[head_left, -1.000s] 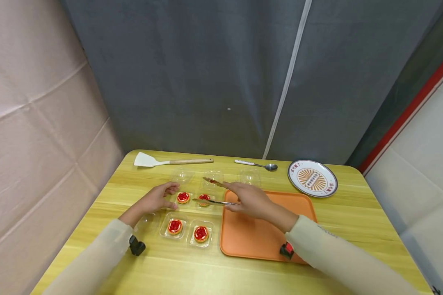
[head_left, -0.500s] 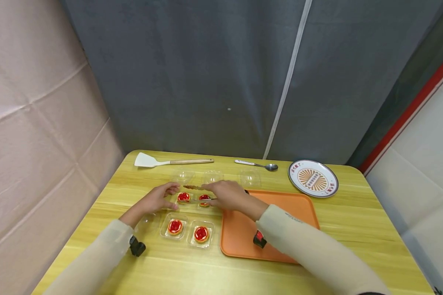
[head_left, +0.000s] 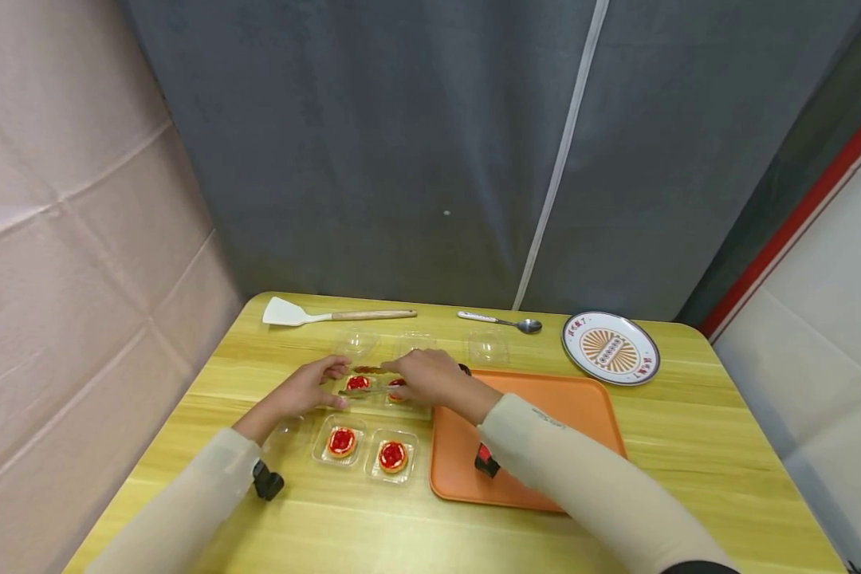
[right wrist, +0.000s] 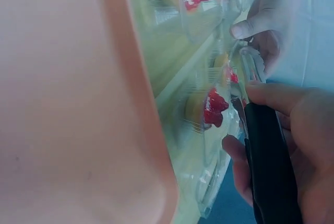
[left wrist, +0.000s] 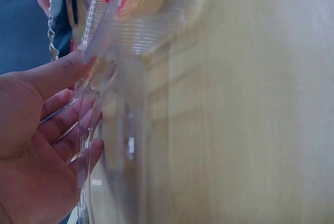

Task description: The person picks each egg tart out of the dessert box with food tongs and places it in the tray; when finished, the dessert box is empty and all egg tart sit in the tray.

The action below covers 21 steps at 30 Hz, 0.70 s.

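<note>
My right hand (head_left: 430,379) holds metal tongs (head_left: 366,391) by a black handle (right wrist: 271,156). The two arms of the tongs straddle a small tart with red topping (head_left: 359,383) in the back-left clear plastic box. Whether they touch the tart is hard to tell. My left hand (head_left: 304,392) holds that box at its left side, thumb in front and fingers behind; in the left wrist view the thumb meets the edge of the clear plastic box (left wrist: 133,41). A second tart (head_left: 396,391) is partly hidden by my right hand. Two more boxed tarts (head_left: 342,442) (head_left: 392,457) stand nearer.
Under my right forearm lies an orange tray (head_left: 466,478). Along the back are a white spatula (head_left: 287,312) with a wooden handle, a spoon (head_left: 527,325) and a patterned plate (head_left: 610,348). Clear lids (head_left: 488,347) stand up behind the boxes.
My right hand has moved left with the tongs, from over the tray and second tart to the back-left tart. The gap between the tongs' arms looks narrower. My left hand has stayed put.
</note>
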Each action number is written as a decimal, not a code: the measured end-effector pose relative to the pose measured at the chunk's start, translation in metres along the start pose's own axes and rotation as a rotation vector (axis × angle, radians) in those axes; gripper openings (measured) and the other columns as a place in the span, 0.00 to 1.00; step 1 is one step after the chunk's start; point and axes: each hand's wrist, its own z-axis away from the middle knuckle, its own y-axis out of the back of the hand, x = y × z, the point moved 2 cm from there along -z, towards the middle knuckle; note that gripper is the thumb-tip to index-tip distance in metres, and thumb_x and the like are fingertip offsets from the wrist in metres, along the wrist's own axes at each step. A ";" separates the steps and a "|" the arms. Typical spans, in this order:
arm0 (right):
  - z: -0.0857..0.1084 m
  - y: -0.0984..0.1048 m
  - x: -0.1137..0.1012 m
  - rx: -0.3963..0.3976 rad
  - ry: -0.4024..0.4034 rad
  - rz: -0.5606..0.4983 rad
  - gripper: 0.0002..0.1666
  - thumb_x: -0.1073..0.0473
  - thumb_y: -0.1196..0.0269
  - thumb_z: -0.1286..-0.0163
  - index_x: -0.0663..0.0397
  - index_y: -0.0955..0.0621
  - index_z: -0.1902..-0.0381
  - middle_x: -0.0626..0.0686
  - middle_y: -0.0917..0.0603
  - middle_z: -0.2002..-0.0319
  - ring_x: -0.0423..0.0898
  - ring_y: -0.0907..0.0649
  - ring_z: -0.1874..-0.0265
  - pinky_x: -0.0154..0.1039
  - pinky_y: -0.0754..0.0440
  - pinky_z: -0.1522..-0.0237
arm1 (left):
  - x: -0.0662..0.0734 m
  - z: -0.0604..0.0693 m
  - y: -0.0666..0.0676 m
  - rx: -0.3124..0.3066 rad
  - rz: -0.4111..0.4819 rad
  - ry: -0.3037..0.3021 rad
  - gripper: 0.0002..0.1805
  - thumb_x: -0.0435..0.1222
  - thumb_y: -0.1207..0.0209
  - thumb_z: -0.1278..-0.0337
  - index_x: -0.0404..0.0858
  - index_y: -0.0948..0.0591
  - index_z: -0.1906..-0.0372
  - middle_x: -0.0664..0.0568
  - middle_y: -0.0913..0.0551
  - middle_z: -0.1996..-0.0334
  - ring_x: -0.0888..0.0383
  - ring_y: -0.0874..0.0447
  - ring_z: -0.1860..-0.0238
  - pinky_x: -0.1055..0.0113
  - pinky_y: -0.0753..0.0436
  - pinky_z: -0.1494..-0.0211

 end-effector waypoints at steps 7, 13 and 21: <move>-0.006 -0.005 -0.003 -0.012 -0.013 -0.004 0.31 0.45 0.35 0.25 0.36 0.25 0.27 0.46 0.24 0.82 0.40 0.35 0.86 0.37 0.37 0.83 | 0.002 0.001 0.000 -0.005 -0.006 0.019 0.45 0.37 0.24 0.48 0.30 0.32 0.27 0.34 0.23 0.36 0.36 0.26 0.34 0.41 0.27 0.29; -0.006 -0.003 -0.003 -0.001 -0.005 -0.013 0.30 0.47 0.35 0.25 0.37 0.24 0.28 0.46 0.25 0.85 0.39 0.39 0.88 0.35 0.41 0.84 | 0.003 0.001 0.000 -0.003 -0.013 0.032 0.45 0.36 0.24 0.48 0.30 0.32 0.27 0.33 0.24 0.36 0.36 0.26 0.34 0.41 0.27 0.29; -0.002 -0.003 -0.002 0.048 0.010 -0.068 0.26 0.50 0.37 0.23 0.39 0.21 0.30 0.46 0.29 0.91 0.38 0.46 0.90 0.33 0.48 0.86 | 0.004 0.001 0.000 -0.005 -0.037 0.027 0.44 0.36 0.24 0.48 0.31 0.32 0.27 0.33 0.24 0.35 0.35 0.27 0.33 0.40 0.27 0.29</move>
